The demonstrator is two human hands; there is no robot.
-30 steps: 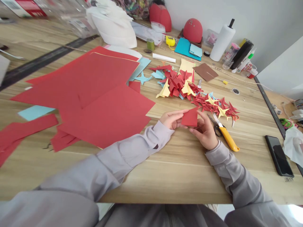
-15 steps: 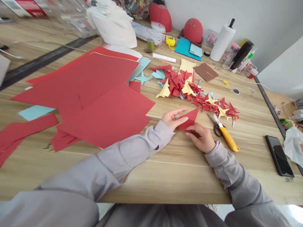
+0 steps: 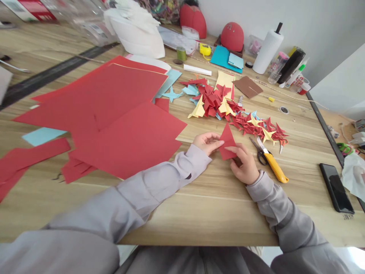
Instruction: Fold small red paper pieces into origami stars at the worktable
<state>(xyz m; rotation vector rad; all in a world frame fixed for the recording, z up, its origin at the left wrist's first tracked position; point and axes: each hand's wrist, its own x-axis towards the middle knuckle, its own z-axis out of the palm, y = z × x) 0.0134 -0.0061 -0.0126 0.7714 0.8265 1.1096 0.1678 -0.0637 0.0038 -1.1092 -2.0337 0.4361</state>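
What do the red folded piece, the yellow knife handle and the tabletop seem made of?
The red folded piece looks like stiff coloured paper: matte, with crisp creases. The yellow knife handle looks like glossy plastic, smoothly moulded. The tabletop shows wood grain with a satin sheen, probably laminate, though solid wood is possible.

Matt, smooth red paper in a folded triangle (image 3: 227, 142); broad sheets of the same matt red paper (image 3: 125, 140). Light wood-grain desk (image 3: 199, 217), smooth with a faint sheen. Glossy yellow plastic cutter handle (image 3: 275, 167); bright metal scissor blades (image 3: 254, 142); ribbed white plastic cylinder (image 3: 267, 51); soft, matt grey cloth sleeve (image 3: 159, 171); glossy black glass phone (image 3: 336, 188).
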